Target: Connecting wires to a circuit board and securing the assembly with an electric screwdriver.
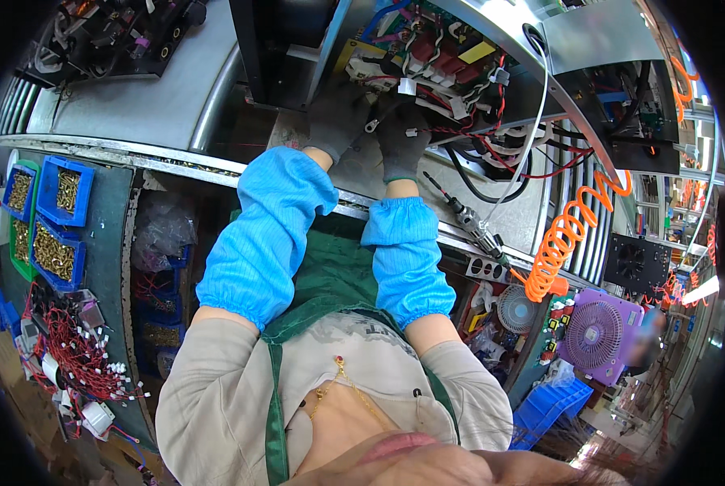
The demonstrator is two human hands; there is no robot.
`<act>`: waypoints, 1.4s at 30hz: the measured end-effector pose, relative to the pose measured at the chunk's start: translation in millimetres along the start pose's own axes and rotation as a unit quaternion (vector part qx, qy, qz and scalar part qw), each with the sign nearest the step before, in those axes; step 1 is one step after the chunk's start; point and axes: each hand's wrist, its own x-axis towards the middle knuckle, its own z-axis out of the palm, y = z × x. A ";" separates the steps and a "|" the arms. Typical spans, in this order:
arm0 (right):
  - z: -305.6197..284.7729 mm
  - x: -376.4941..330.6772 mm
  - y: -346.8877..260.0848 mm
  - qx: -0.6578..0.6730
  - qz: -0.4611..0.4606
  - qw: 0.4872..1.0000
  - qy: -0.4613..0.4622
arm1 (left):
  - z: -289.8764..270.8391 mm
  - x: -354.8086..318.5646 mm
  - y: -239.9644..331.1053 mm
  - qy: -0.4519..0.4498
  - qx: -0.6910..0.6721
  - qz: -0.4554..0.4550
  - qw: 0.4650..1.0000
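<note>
Hands (337,121) in gloves (400,147) are flanking a metal ring (371,126) left of red wires (502,103); their grip I cannot tell.

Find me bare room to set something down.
There's bare metal worktop between the black assembly and front rail, and a strip of side bench right of the blue screw bins. It's crowded around the left hand and right hand, among the wiring.
</note>
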 end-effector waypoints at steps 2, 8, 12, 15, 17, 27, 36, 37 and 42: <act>-11.0 -3.9 0.8 0.195 0.000 0.981 0.001 | -0.4 -0.8 -1.6 -0.013 0.023 0.030 0.999; -131.6 -52.9 65.8 -0.019 0.034 0.983 -0.179 | -12.5 -4.3 -5.8 -0.013 0.011 -0.036 0.999; -152.5 -83.8 123.0 -0.174 -0.049 0.938 -0.296 | 4.3 0.3 -7.8 -0.029 -0.008 -0.026 0.999; -155.6 -84.2 128.9 -0.164 0.108 0.910 -0.364 | 3.2 -1.8 -4.3 -0.022 -0.027 -0.030 0.999; -149.0 -88.8 149.4 -0.129 0.043 0.916 -0.376 | -2.5 0.0 1.2 -0.010 -0.045 -0.034 0.998; -201.9 -106.8 96.1 0.617 0.606 0.371 -0.340 | -7.9 3.0 6.2 -0.095 -0.021 -0.087 0.991; -243.1 -158.5 32.7 0.635 0.467 0.464 -0.404 | -2.6 2.9 1.2 -0.068 -0.029 -0.075 0.994; -243.5 -163.7 27.9 0.614 0.512 0.428 -0.421 | -2.3 0.9 1.4 -0.066 -0.020 -0.067 0.995; -227.9 -145.6 5.9 0.751 0.419 0.424 -0.284 | -7.2 4.1 1.0 -0.093 -0.002 -0.104 0.990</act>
